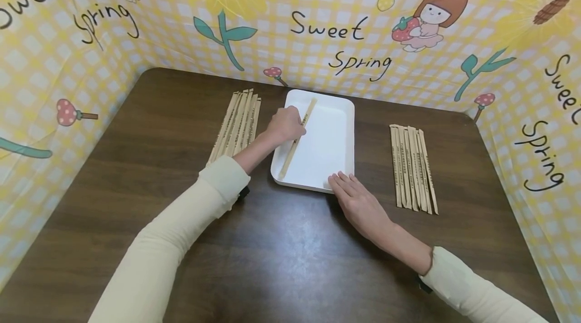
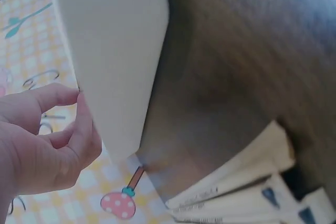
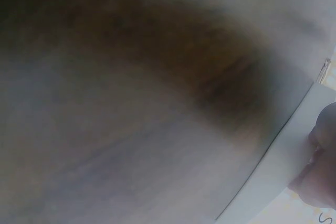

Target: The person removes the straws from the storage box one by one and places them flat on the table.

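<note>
A white rectangular tray (image 1: 324,131) lies at the far middle of the table. Slantwise along its left side runs one slim brown paper-wrapped stick (image 1: 290,156) with dark print. My left hand (image 1: 285,123) reaches over the tray's left rim and pinches this stick near its middle; in the left wrist view the tray wall hides the stick. My right hand (image 1: 358,202) rests with straight fingers on the tray's near right corner. The right wrist view is mostly blurred, with part of the right hand (image 3: 320,161) showing beside the tray's edge (image 3: 273,171).
Left of the tray, partly behind my left forearm, lies a row of several paper-wrapped sticks (image 1: 238,121). Another row of several such sticks (image 1: 412,169) lies to the right. The dark wooden table (image 1: 272,262) is backed by a patterned yellow cloth (image 1: 313,55) on three sides.
</note>
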`<state>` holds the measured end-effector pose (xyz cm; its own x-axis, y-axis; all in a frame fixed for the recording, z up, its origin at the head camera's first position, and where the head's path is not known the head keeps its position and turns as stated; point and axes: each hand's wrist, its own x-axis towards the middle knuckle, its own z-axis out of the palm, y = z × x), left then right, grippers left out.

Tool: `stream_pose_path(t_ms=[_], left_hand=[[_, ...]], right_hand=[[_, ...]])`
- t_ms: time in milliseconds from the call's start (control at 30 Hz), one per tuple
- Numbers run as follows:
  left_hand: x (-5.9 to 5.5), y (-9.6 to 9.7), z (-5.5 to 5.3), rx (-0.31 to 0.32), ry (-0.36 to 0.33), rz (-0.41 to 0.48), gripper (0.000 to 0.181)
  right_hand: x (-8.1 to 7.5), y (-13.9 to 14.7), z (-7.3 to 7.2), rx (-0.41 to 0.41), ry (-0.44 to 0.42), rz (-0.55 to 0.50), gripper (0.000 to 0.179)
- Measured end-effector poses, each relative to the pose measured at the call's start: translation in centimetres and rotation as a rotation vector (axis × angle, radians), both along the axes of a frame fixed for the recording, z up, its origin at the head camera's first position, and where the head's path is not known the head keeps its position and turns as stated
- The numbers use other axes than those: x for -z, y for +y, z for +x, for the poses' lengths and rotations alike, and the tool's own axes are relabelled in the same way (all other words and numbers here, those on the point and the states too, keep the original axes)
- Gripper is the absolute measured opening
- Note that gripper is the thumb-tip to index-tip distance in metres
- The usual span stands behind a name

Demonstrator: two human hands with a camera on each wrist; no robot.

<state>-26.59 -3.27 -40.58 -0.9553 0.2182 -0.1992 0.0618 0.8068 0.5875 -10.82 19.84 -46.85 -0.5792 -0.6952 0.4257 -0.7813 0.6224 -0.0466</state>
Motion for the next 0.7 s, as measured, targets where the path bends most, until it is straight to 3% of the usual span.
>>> stream_pose_path(t_ms=[300,433,700], left_hand=[[-1.5,-3.6,-0.1,-0.053,-0.010,0.116,0.042],[-1.3,-5.6,-0.3,-0.057,-0.023,0.146,0.048],[-0.5,-9.6,-0.5,-0.110,0.015,0.050,0.042]], right_hand=[[0.0,0.0,0.0,0.004,0.000,-0.001,0.049],[0.1,0.1,0.1,0.006,0.002,0.006,0.048],[0.1,0.1,0.0,0.003,0.004,0.010,0.049]])
